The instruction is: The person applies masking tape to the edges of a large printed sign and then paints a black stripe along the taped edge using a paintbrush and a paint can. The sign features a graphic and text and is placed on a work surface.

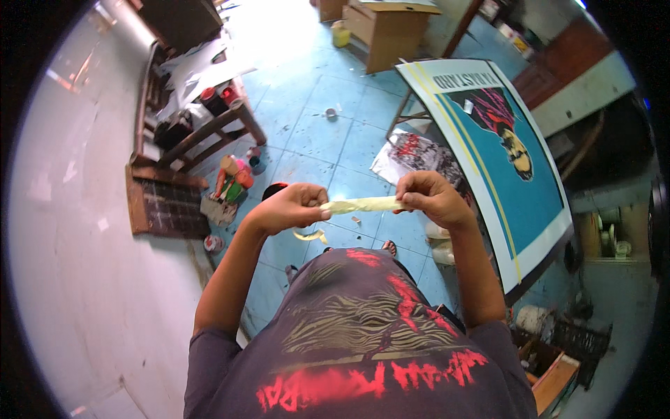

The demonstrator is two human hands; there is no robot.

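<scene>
A short strip of pale yellow masking tape (pixel 363 204) is stretched level between my two hands, in front of my chest. My left hand (pixel 296 207) pinches its left end between thumb and fingers. At the other end, my right hand (pixel 434 199) holds the strip in the same kind of pinch. The strip looks a little crumpled along its length. To the right stands a large poster panel (pixel 520 209) with a teal field and a painted portrait, and yellow tape lines (pixel 477 157) run along its left side.
A wooden bench (pixel 209 143) with paint cans and papers stands at the left. Paint-stained paper (pixel 412 155) lies on the blue tiled floor (pixel 307 105). A curled tape scrap (pixel 310 236) is below my left hand. A small roll (pixel 331 112) sits farther off, near a wooden desk (pixel 394 31).
</scene>
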